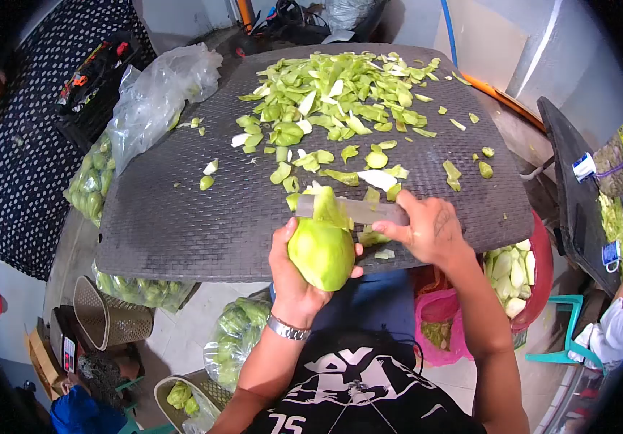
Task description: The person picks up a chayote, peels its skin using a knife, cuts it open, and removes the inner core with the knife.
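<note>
A pale green chayote (321, 254), largely peeled, sits in my left hand (291, 278), its fingers curled round it from below and the sides. My right hand (428, 230) grips a knife (370, 211) by the handle end. The blade lies flat across the top of the chayote, and a strip of peel (330, 208) curls up over it. Just beyond the blade, loose peels (378, 178) are scattered on the dark woven-pattern table (203, 224). A large heap of green peels (340, 94) covers its far part.
A clear plastic bag (159, 101) lies on the table's left edge. Bags of chayotes (237, 340) stand on the floor. Below right are a red basin (540, 271) of peeled chayotes and a pink bag (443, 307). Further right are a teal stool (568, 329) and another person's arm.
</note>
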Tool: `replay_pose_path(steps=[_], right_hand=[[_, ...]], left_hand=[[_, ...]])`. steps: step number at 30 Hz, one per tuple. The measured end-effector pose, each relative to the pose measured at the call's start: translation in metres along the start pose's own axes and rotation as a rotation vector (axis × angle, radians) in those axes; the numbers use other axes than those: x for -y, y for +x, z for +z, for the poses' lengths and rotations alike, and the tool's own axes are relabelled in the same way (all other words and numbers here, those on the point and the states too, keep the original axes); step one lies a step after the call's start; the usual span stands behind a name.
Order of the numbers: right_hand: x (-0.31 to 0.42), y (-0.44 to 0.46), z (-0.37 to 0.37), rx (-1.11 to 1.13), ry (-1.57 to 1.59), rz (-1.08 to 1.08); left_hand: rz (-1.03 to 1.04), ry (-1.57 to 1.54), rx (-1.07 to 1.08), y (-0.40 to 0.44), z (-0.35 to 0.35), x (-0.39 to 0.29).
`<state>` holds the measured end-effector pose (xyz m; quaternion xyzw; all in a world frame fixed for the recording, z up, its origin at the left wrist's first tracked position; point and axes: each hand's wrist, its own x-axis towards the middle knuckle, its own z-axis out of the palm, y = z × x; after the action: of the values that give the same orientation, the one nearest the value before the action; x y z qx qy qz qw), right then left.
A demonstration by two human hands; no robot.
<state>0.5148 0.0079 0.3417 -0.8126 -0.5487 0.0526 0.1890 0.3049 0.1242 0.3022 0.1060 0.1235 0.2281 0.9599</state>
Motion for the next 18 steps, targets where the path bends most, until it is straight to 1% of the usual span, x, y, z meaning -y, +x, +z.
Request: replay_pose_path(steps=[1, 3, 4, 5, 6, 7, 8, 9, 12, 15, 18], right_hand=[[0.006, -0.003, 0.003, 0.008, 0.011, 0.007], [0.02, -0.002, 0.004, 0.023, 0.049, 0.014], [0.021, 0.005, 0.003, 0.022, 0.054, 0.009], [0.021, 0.009, 0.002, 0.019, 0.062, 0.009], [0.014, 0.011, 0.006, -0.068, 0.098, 0.033], [-0.011, 0.019, 0.017, -0.094, 0.217, 0.132], [-0.031, 0.026, 0.01, -0.033, 0.182, 0.265], [-0.034, 0.033, 0.0, 0.035, 0.146, 0.395], [-0.024, 0.031, -0.022, 0.209, 0.396, 0.568], [-0.022, 0.02, -0.01, 0.1, 0.459, 0.375], [0.016, -0.011, -0.006, 0.014, 0.47, 0.211]], left_hand=[[0.005, 0.0, 0.003, -0.001, -0.001, 0.002], [-0.061, 0.036, 0.073, 0.003, -0.006, 0.015], [-0.082, 0.037, 0.032, 0.002, -0.004, 0.024], [-0.035, 0.008, 0.035, 0.001, -0.001, 0.029], [-0.061, 0.006, 0.036, 0.001, -0.002, 0.024], [-0.081, 0.003, 0.046, 0.002, -0.003, 0.017], [-0.065, -0.009, 0.11, 0.0, -0.004, 0.012], [-0.041, -0.015, 0.064, 0.001, -0.002, 0.01], [0.035, -0.023, -0.107, 0.004, 0.01, 0.005], [0.139, 0.116, -0.197, 0.018, 0.002, 0.0], [0.136, 0.136, -0.211, 0.018, 0.0, -0.004]])
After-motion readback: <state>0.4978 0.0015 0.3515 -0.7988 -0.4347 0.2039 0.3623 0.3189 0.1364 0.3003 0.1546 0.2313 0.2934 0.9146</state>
